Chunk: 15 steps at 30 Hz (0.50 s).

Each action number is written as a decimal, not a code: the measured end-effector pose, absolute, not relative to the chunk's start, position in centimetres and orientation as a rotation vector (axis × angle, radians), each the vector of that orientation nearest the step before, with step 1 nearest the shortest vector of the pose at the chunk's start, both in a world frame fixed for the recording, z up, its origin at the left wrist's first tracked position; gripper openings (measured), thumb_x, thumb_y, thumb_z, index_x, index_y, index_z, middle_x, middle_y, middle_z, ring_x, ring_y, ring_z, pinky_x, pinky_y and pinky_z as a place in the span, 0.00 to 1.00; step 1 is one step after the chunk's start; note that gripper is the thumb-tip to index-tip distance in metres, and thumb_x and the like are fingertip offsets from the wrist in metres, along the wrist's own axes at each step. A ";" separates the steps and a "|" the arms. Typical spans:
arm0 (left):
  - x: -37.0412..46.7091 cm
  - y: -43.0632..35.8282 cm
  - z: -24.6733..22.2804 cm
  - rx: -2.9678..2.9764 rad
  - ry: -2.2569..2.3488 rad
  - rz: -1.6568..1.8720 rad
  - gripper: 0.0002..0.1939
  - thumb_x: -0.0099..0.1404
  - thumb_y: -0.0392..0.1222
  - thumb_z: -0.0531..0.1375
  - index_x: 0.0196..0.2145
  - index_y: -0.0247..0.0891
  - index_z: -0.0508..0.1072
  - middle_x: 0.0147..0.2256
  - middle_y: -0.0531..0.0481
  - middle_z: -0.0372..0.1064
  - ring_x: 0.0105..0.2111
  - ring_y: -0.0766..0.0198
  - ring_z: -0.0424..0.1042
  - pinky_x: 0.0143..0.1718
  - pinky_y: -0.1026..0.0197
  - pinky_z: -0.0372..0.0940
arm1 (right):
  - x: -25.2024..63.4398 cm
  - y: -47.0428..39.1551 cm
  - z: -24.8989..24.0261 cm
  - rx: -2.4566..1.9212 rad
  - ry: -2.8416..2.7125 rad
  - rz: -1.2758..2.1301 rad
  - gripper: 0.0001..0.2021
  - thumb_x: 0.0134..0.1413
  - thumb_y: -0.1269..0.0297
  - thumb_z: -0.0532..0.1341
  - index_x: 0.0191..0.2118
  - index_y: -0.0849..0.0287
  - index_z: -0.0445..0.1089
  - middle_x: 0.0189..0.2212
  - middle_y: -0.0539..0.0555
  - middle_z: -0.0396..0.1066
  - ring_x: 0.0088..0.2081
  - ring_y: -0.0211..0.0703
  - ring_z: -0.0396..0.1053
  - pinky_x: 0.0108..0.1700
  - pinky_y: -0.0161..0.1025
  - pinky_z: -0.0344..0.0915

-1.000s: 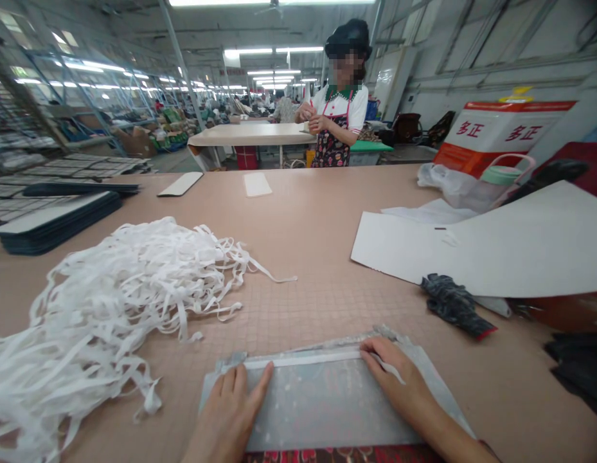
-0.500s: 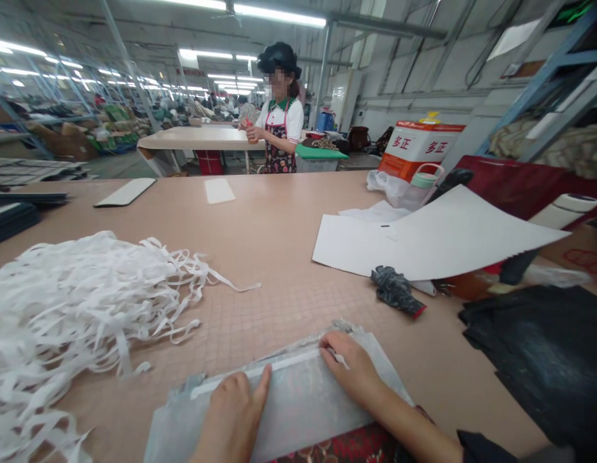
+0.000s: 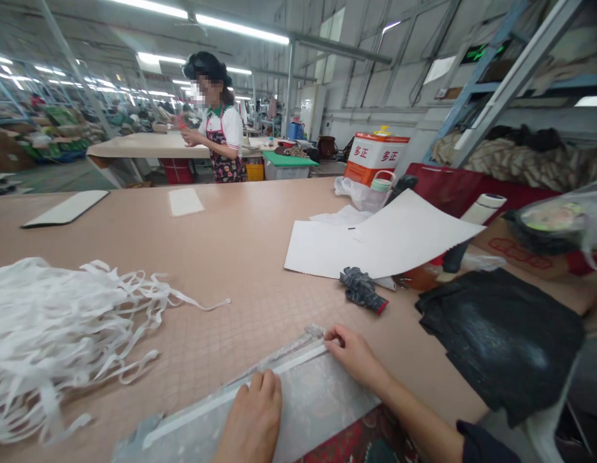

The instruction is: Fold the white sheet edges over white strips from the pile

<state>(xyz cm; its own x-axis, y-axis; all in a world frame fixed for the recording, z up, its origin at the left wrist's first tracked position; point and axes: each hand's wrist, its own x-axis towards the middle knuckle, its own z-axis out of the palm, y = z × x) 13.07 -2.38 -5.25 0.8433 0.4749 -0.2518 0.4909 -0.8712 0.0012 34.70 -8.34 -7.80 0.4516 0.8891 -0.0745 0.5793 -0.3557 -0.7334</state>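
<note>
A stack of thin grey sheets (image 3: 322, 399), shiny and slightly wrinkled, lies at a slant in front of me. Along its far edge runs a narrow white strip (image 3: 196, 411). My left hand (image 3: 257, 411) rests palm down on the sheets, fingers side by side over the strip; it is open and pressing. At the strip's right end, my right hand (image 3: 353, 354) is closed, thumb and fingers pinching the strip near the sheets' corner. A dark red patterned cloth (image 3: 360, 437) shows below the near edge.
A heap of white strips (image 3: 76, 328) spreads at left. Farther right lie a dark knitted glove (image 3: 363, 289), a big white sheet (image 3: 375, 238) and black sheets (image 3: 505, 334). A red-and-white box (image 3: 375, 157) stands behind. A co-worker (image 3: 221, 128) stands across the table (image 3: 250, 225).
My view has turned to the right. My right hand has reached the strip's right end and the corner of the sheets; my left hand's thumb and fingers have drawn together over the strip.
</note>
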 end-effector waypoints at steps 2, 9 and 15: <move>12.9 -2.2 -5.4 2.966 0.783 -0.374 0.26 0.56 0.20 0.42 0.48 0.33 0.66 0.45 0.41 0.64 0.43 0.53 0.64 0.39 0.52 0.65 | 35.9 -8.6 -8.0 -2.080 -1.210 0.614 0.05 0.45 0.71 0.53 0.29 0.59 0.65 0.25 0.49 0.68 0.29 0.40 0.66 0.33 0.34 0.61; 13.1 -2.0 -5.5 3.022 0.741 -0.362 0.27 0.55 0.20 0.42 0.48 0.32 0.67 0.47 0.39 0.65 0.43 0.53 0.65 0.40 0.52 0.65 | 36.2 -8.3 -8.1 -2.118 -1.242 0.531 0.06 0.45 0.74 0.52 0.30 0.59 0.63 0.26 0.50 0.67 0.30 0.39 0.66 0.33 0.33 0.60; 13.3 -2.3 -5.6 3.076 0.698 -0.361 0.25 0.56 0.21 0.43 0.49 0.28 0.66 0.50 0.37 0.63 0.45 0.53 0.64 0.43 0.53 0.63 | 36.2 -8.1 -7.7 -2.168 -1.340 0.481 0.07 0.45 0.76 0.52 0.30 0.59 0.63 0.25 0.49 0.66 0.29 0.38 0.65 0.31 0.32 0.59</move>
